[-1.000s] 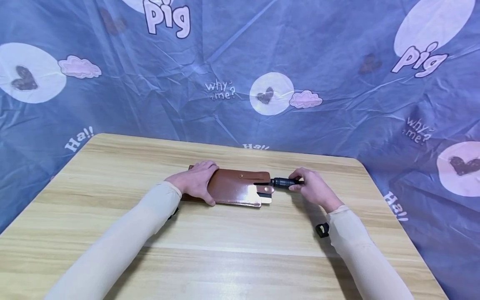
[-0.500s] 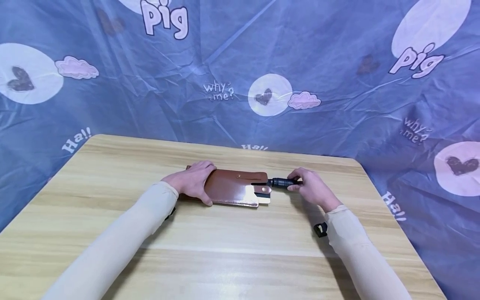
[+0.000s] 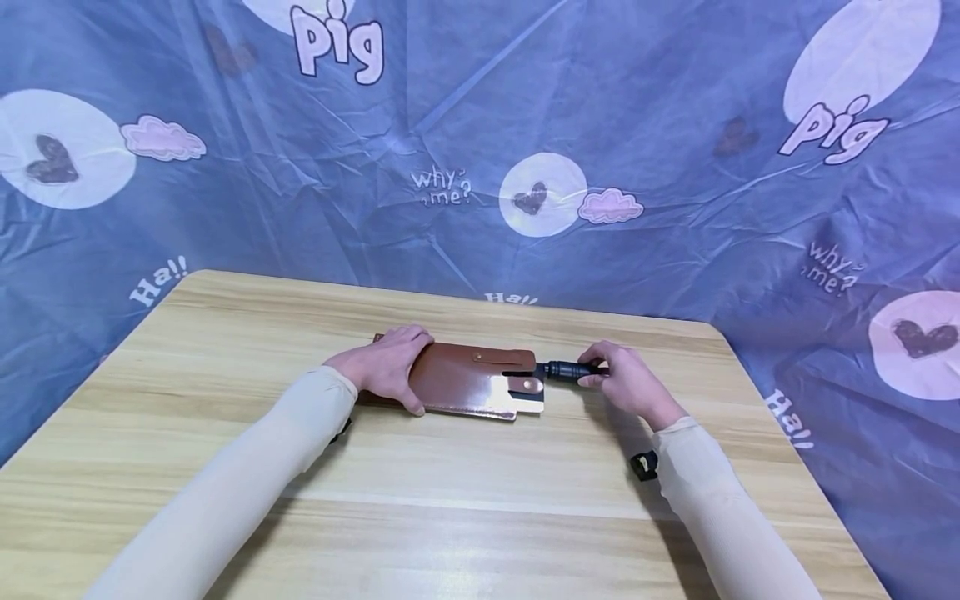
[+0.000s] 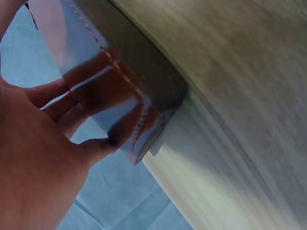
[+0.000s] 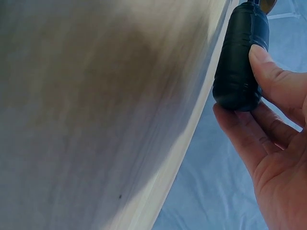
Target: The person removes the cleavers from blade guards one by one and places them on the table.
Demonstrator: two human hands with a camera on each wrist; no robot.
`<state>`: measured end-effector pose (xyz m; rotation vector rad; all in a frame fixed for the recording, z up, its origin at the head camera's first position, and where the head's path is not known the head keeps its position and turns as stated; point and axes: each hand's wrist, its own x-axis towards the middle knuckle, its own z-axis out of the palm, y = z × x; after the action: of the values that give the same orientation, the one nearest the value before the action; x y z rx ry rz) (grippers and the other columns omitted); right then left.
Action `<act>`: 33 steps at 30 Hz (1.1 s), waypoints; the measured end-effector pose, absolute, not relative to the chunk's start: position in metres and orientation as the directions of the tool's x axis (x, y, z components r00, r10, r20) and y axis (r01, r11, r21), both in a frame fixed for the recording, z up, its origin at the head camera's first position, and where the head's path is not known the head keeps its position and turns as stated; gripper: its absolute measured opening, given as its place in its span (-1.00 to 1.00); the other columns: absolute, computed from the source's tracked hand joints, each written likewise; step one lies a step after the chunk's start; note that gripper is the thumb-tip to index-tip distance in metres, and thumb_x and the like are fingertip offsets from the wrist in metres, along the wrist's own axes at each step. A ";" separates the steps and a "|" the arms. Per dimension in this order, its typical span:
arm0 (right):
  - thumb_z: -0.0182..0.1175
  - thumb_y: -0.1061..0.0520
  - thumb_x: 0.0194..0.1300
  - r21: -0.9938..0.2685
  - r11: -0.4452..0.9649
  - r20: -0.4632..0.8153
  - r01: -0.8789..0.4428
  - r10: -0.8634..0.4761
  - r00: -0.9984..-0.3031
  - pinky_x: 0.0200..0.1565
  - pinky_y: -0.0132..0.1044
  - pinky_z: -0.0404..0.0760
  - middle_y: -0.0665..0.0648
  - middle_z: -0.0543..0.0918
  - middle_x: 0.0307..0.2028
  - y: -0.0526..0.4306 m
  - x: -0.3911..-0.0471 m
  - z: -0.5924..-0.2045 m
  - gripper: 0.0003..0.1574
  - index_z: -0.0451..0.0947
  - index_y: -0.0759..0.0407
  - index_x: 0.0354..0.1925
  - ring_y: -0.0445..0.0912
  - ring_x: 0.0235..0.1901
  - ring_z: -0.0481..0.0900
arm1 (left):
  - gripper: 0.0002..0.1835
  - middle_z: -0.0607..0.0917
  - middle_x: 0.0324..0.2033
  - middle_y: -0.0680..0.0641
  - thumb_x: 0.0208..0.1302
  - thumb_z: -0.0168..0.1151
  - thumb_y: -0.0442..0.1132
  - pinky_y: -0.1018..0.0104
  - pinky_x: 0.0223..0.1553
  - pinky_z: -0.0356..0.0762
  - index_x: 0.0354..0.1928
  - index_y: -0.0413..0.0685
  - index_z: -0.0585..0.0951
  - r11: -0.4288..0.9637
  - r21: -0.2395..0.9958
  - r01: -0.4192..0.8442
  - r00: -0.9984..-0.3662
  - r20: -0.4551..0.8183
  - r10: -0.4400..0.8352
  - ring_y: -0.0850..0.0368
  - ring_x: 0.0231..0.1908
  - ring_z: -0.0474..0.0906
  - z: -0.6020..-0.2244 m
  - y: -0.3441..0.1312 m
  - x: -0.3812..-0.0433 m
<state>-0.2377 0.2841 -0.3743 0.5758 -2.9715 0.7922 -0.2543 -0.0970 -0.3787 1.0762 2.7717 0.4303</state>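
Note:
A brown leather sheath [image 3: 461, 379] with a snap strap lies across the table in the head view. From its right end a cleaver [image 3: 534, 403] shows a narrow strip of blade and a black ribbed handle. My left hand [image 3: 386, 369] grips the sheath's left part, thumb along the near edge and fingers over the far side. In the left wrist view, fingertips touch the sheath's glossy face near its stitched corner. With thumb and fingers my right hand [image 3: 624, 377] pinches the end of the handle [image 5: 242, 60]. Most of the blade is hidden inside the sheath.
The light wooden table [image 3: 450, 517] has rounded far corners. Behind it and to the right hangs a blue printed cloth [image 3: 465, 108]. Black bands sit near both wrists, the right one [image 3: 643, 465] beside the sleeve.
The cleaver has shifted slightly right against the sheath, so a little more blade shows at its mouth. Both hands keep their holds.

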 end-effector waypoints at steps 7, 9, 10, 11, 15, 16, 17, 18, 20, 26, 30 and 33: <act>0.32 0.20 0.01 -0.480 0.808 0.105 -0.343 -0.335 -0.936 -0.29 -0.18 0.43 0.12 0.58 -0.27 0.286 -0.237 -0.374 -0.70 0.53 0.16 -0.21 -0.05 -0.36 0.49 | 0.14 0.28 0.10 -0.15 -0.48 0.45 0.22 0.09 0.15 0.10 0.20 -0.28 0.25 0.692 0.318 0.648 -0.730 0.000 0.684 -0.06 0.11 0.18 -0.380 -0.097 -0.254; 0.32 0.20 0.01 -0.480 0.809 0.102 -0.339 -0.332 -0.938 -0.28 -0.17 0.43 0.12 0.58 -0.27 0.285 -0.237 -0.374 -0.70 0.53 0.15 -0.21 -0.05 -0.36 0.49 | 0.15 0.28 0.11 -0.15 -0.48 0.45 0.22 0.10 0.15 0.10 0.20 -0.29 0.24 0.694 0.316 0.647 -0.731 -0.001 0.682 -0.05 0.12 0.18 -0.381 -0.097 -0.254; 0.32 0.20 0.01 -0.478 0.812 0.100 -0.335 -0.329 -0.939 -0.28 -0.18 0.43 0.11 0.58 -0.27 0.285 -0.237 -0.374 -0.70 0.53 0.14 -0.21 -0.05 -0.36 0.49 | 0.16 0.28 0.11 -0.15 -0.48 0.45 0.22 0.10 0.15 0.10 0.20 -0.29 0.24 0.695 0.315 0.646 -0.732 -0.003 0.681 -0.05 0.12 0.17 -0.381 -0.097 -0.254; 0.32 0.20 0.01 -0.478 0.812 0.099 -0.334 -0.329 -0.939 -0.28 -0.18 0.43 0.11 0.58 -0.27 0.285 -0.236 -0.374 -0.70 0.53 0.14 -0.21 -0.05 -0.35 0.49 | 0.17 0.27 0.11 -0.16 -0.48 0.45 0.22 0.09 0.15 0.10 0.21 -0.30 0.23 0.696 0.317 0.644 -0.733 -0.007 0.681 -0.05 0.12 0.17 -0.381 -0.097 -0.253; 0.32 0.19 0.01 -0.475 0.814 0.097 -0.335 -0.330 -0.939 -0.28 -0.17 0.43 0.12 0.58 -0.26 0.285 -0.236 -0.373 -0.69 0.53 0.16 -0.20 -0.05 -0.35 0.49 | 0.18 0.25 0.13 -0.16 -0.49 0.45 0.22 0.08 0.16 0.08 0.22 -0.30 0.22 0.702 0.320 0.636 -0.737 -0.021 0.676 -0.05 0.14 0.15 -0.381 -0.097 -0.253; 0.32 0.20 0.01 -0.475 0.814 0.098 -0.335 -0.329 -0.939 -0.28 -0.17 0.44 0.12 0.58 -0.26 0.285 -0.236 -0.373 -0.69 0.53 0.16 -0.21 -0.05 -0.35 0.49 | 0.18 0.25 0.13 -0.16 -0.49 0.45 0.22 0.08 0.16 0.08 0.22 -0.30 0.22 0.702 0.322 0.636 -0.737 -0.019 0.676 -0.05 0.14 0.15 -0.381 -0.097 -0.253; 0.32 0.20 0.01 -0.473 0.814 0.100 -0.336 -0.330 -0.939 -0.28 -0.17 0.44 0.12 0.58 -0.26 0.286 -0.236 -0.373 -0.69 0.53 0.16 -0.21 -0.05 -0.35 0.49 | 0.18 0.25 0.13 -0.16 -0.48 0.45 0.22 0.08 0.16 0.07 0.22 -0.30 0.21 0.701 0.322 0.636 -0.737 -0.018 0.676 -0.05 0.14 0.14 -0.381 -0.097 -0.253; 0.32 0.20 0.01 -0.470 0.815 0.100 -0.339 -0.332 -0.938 -0.27 -0.17 0.44 0.13 0.58 -0.26 0.286 -0.236 -0.373 -0.69 0.53 0.16 -0.20 -0.04 -0.34 0.49 | 0.18 0.26 0.13 -0.15 -0.48 0.45 0.22 0.08 0.16 0.07 0.22 -0.29 0.22 0.701 0.321 0.637 -0.737 -0.015 0.676 -0.05 0.14 0.15 -0.382 -0.097 -0.253; 0.31 0.20 0.01 -0.469 0.814 0.099 -0.342 -0.336 -0.936 -0.26 -0.16 0.44 0.13 0.58 -0.25 0.287 -0.237 -0.373 -0.69 0.52 0.17 -0.20 -0.04 -0.33 0.49 | 0.17 0.26 0.12 -0.14 -0.48 0.45 0.23 0.10 0.16 0.07 0.22 -0.28 0.23 0.704 0.316 0.636 -0.739 -0.016 0.674 -0.03 0.13 0.15 -0.383 -0.097 -0.254; 0.31 0.20 0.03 -0.473 0.818 0.087 -0.328 -0.327 -0.941 -0.25 -0.15 0.44 0.13 0.57 -0.25 0.288 -0.235 -0.373 -0.69 0.52 0.17 -0.19 -0.03 -0.32 0.50 | 0.15 0.27 0.12 -0.16 -0.47 0.45 0.20 0.06 0.16 0.07 0.21 -0.29 0.23 0.691 0.322 0.648 -0.728 -0.007 0.686 -0.06 0.14 0.15 -0.381 -0.096 -0.254; 0.31 0.20 0.03 -0.477 0.811 0.093 -0.339 -0.337 -0.937 -0.22 -0.13 0.45 0.12 0.57 -0.24 0.289 -0.236 -0.372 -0.69 0.53 0.17 -0.19 -0.02 -0.28 0.51 | 0.15 0.26 0.12 -0.17 -0.46 0.45 0.20 0.05 0.16 0.06 0.21 -0.30 0.22 0.693 0.321 0.646 -0.728 -0.013 0.685 -0.08 0.14 0.15 -0.380 -0.096 -0.255; 0.31 0.21 0.03 -0.474 0.808 0.103 -0.350 -0.344 -0.933 -0.23 -0.12 0.44 0.12 0.57 -0.24 0.290 -0.237 -0.372 -0.69 0.53 0.18 -0.19 -0.01 -0.28 0.50 | 0.16 0.26 0.13 -0.16 -0.46 0.45 0.21 0.05 0.17 0.04 0.22 -0.29 0.22 0.699 0.321 0.639 -0.734 -0.018 0.679 -0.07 0.15 0.14 -0.380 -0.096 -0.255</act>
<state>-0.2373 0.2898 -0.3723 0.5714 -2.9749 0.7839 -0.2551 -0.0965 -0.3802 1.0802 2.7697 0.4459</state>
